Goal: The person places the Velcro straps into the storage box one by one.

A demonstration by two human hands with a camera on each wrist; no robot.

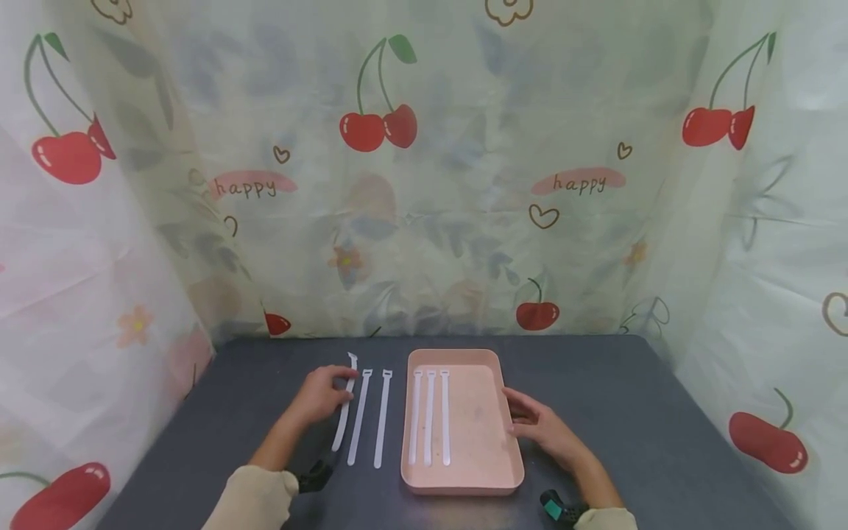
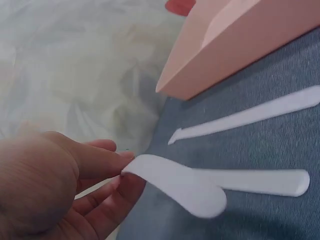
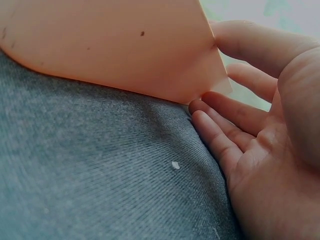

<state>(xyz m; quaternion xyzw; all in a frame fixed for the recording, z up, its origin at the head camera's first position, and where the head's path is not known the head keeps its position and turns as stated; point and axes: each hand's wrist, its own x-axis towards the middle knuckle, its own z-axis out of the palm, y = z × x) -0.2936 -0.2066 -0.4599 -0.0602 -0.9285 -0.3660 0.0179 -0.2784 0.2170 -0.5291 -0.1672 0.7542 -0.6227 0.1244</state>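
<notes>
My left hand (image 1: 321,395) pinches a white strap (image 1: 343,417) between thumb and fingers; in the left wrist view the strap (image 2: 175,185) bends up off the table from the hand (image 2: 75,185). Two more white straps (image 1: 360,419) (image 1: 383,419) lie side by side to its right. The pink tray (image 1: 483,427) holds three white straps (image 1: 429,419) in its left part. At the tray's right side is my right hand (image 1: 546,434), its fingers touching the wall. In the right wrist view, the hand (image 3: 260,120) has its fingertips against the tray (image 3: 115,45), fingers fairly straight.
A dark grey-blue table (image 1: 616,412) carries everything. Behind it and on both sides hangs a pale curtain (image 1: 450,221) printed with cherries and hearts. A small white speck (image 3: 175,165) lies on the cloth near the right hand.
</notes>
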